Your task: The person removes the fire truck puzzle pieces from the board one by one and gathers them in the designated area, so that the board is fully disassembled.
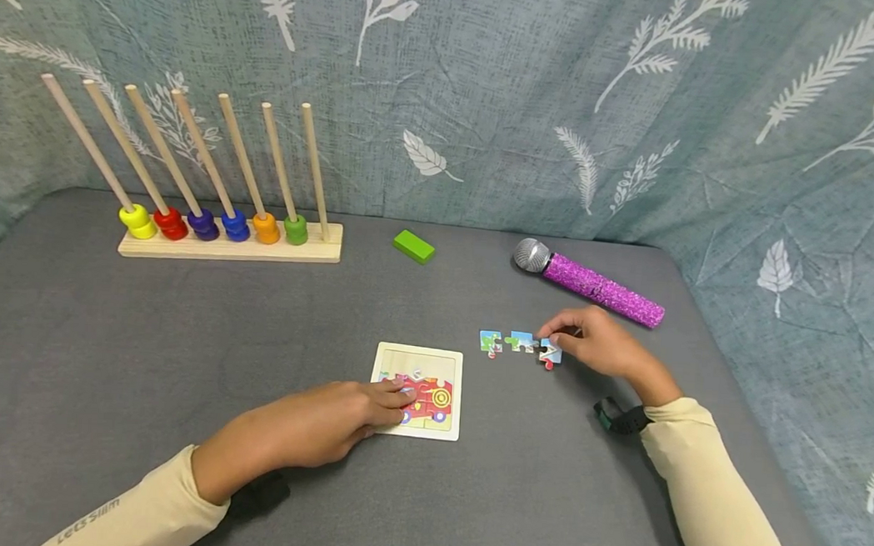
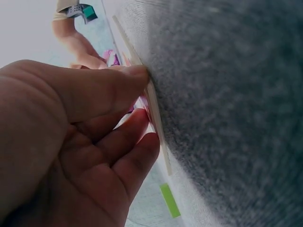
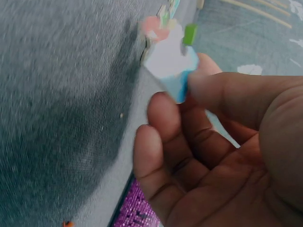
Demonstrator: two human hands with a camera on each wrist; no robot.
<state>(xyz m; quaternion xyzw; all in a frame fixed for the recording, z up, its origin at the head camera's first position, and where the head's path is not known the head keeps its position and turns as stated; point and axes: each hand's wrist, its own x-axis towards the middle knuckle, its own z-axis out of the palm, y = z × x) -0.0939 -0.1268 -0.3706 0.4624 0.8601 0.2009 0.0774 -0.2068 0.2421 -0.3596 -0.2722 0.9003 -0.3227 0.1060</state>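
Note:
On the table lies a square puzzle board (image 1: 457, 359) with a partly assembled red vehicle picture. My left hand (image 1: 345, 418) rests on its left side, fingers lying over the picture and thumb by the near-left edge; in the left wrist view its fingertips touch the board (image 2: 158, 118). To the right, my right hand (image 1: 601, 341) pinches a blue-and-white puzzle piece (image 1: 550, 355) with a red knob, its thumb on the piece (image 3: 170, 61) in the right wrist view. Beside it lie a blue-and-green piece (image 1: 523, 341) and a green-and-blue corner piece (image 1: 489, 341).
A glittery purple microphone (image 1: 601, 290) lies behind my right hand. A green block (image 1: 413, 246) sits at the back middle. At the back left stands a wooden base (image 1: 235, 251) with several upright pegs and coloured rings. A leaf-patterned curtain (image 1: 492, 101) hangs behind the table.

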